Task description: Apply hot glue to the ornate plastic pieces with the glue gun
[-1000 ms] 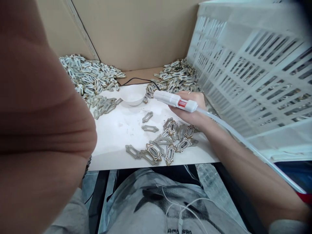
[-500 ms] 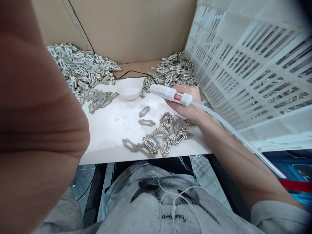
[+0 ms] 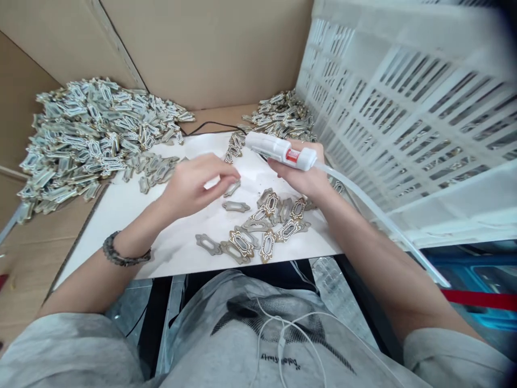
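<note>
My right hand is wrapped round a white hot glue gun with a small red window. From its rear end a long translucent glue stick runs back over my right forearm. My left hand hovers over the white board, thumb and index fingertips pinched together; whatever they may hold cannot be made out. Just below these fingertips lies a grey frame-shaped metal plate, partly covered by them. Another plain plate is close by. Nearer to me is a loose group of plain and gold-and-white patterned plates.
A large heap of plates lies at the left, and a smaller heap at the back right. A slatted white plastic crate borders the right side. Cardboard walls off the back. A black cord runs behind the board.
My left hand has moved from close before the camera down over the board, and now hides the white bowl. My right hand still holds the glue gun. The view has shifted slightly.
</note>
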The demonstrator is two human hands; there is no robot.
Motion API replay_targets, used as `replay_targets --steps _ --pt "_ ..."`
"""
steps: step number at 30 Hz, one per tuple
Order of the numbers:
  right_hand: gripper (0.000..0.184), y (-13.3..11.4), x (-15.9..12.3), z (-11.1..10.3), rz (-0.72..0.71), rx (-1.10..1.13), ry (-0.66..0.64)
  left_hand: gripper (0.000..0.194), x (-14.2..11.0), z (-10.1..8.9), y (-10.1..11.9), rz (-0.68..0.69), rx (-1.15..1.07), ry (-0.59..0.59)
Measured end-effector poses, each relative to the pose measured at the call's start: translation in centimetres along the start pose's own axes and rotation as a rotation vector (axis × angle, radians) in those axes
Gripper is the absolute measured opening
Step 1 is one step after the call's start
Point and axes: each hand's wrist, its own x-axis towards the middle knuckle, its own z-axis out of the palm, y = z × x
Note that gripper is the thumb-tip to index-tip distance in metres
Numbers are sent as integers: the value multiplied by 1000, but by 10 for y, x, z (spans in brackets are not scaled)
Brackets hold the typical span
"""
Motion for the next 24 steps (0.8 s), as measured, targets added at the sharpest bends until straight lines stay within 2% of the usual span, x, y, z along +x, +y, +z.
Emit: replay_targets --steps 3,6,11,19,22,24 --pt "24 -1 -2 1 88 102 13 21 -6 17 -15 101 85 -229" --pt "23 -1 -2 2 88 122 15 27 -15 27 -22 73 132 -406" --pt "22 0 -2 3 75 144 1 27 -16 26 -23 -9 127 -519" --pt "22 3 -3 2 63 138 7 21 -17 27 -20 -206 -111 -518" --pt "24 2 -3 2 48 126 5 17 -17 28 -15 -260 -160 -428" --pt "24 0 -4 2 65 127 -5 16 -16 28 -11 -376 -207 -314"
